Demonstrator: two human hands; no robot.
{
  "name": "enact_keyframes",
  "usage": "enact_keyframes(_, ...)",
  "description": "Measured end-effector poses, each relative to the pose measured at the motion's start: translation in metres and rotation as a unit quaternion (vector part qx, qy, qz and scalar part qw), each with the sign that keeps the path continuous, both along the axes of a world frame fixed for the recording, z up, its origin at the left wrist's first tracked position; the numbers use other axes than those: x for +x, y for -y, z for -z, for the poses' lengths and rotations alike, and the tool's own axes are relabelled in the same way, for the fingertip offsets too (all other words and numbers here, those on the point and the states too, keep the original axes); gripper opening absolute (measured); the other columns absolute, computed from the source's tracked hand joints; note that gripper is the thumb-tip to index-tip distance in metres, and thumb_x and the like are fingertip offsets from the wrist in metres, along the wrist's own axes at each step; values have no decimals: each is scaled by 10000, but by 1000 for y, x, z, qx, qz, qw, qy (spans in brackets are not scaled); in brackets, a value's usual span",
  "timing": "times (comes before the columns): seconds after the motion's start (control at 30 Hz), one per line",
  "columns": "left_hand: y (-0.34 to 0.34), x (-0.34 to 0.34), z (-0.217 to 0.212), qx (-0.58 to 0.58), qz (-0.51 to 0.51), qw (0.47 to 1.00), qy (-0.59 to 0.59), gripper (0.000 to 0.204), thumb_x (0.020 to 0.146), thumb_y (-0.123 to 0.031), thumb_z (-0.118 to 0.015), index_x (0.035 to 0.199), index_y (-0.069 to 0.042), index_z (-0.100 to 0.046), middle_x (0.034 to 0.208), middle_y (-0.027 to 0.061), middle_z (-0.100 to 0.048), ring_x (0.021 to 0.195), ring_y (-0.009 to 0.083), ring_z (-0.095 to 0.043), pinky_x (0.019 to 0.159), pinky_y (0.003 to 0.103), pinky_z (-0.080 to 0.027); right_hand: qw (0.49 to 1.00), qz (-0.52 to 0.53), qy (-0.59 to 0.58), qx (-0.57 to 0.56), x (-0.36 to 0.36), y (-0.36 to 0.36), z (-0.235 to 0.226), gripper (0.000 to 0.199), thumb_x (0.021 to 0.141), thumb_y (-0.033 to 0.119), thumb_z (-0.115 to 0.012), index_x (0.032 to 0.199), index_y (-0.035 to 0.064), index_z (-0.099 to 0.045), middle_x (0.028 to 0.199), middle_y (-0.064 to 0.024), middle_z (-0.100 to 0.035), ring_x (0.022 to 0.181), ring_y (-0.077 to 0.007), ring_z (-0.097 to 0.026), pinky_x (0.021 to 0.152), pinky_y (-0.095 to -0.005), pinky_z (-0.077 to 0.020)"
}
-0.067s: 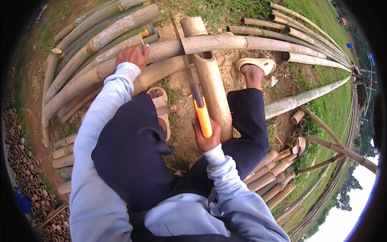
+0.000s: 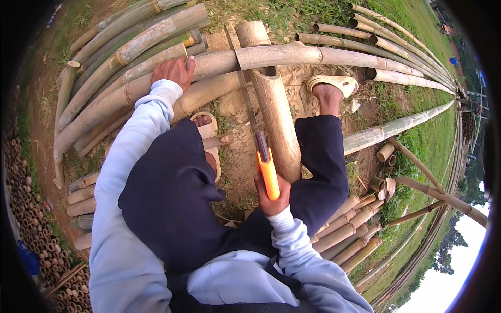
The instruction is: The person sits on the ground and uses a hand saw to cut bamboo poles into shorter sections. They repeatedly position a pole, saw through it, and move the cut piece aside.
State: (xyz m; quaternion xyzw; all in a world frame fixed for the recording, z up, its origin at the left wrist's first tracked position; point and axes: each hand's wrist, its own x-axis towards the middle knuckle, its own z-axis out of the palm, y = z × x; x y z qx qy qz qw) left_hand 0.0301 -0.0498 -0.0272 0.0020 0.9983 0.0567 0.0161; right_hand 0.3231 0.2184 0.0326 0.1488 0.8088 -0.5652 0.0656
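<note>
My right hand (image 2: 271, 201) grips the orange handle of a hand saw (image 2: 249, 107). Its long thin blade runs up and crosses a long bamboo pole (image 2: 313, 56) that lies sideways over a thicker bamboo log (image 2: 274, 112). My left hand (image 2: 173, 70) presses down on the same long pole further left, fingers closed over it. My legs in dark trousers straddle the thick log, and my feet in pale sandals rest on the dirt at either side.
A stack of long bamboo poles (image 2: 112, 49) lies at the upper left. Short cut bamboo pieces (image 2: 347, 235) are piled at my right and more (image 2: 81, 201) at my left. Long poles (image 2: 404, 44) stretch away over grass on the right.
</note>
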Motion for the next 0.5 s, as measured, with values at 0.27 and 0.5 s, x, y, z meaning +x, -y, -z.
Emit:
enact_keyframes(0.27,-5,0,7,15,-9,999,-33,506,1043,-445,-426,984,-68,-759,961,207,-756,953,404,-711,951,495,-511,997,-21,-66,42,-56,0,28,164,893,26,-728,1048,-27,-728,742,-193,-687,666,-298,-723,651,-367,-545)
enact_keyframes(0.5,-4,-10,3,19,8,999,-27,493,1041,-460,-442,1079,-86,-761,999,231,-748,982,429,-700,933,523,-520,993,5,-116,6,-124,19,46,220,913,132,-743,804,-26,-635,653,-228,-606,578,-366,-633,582,-411,-488)
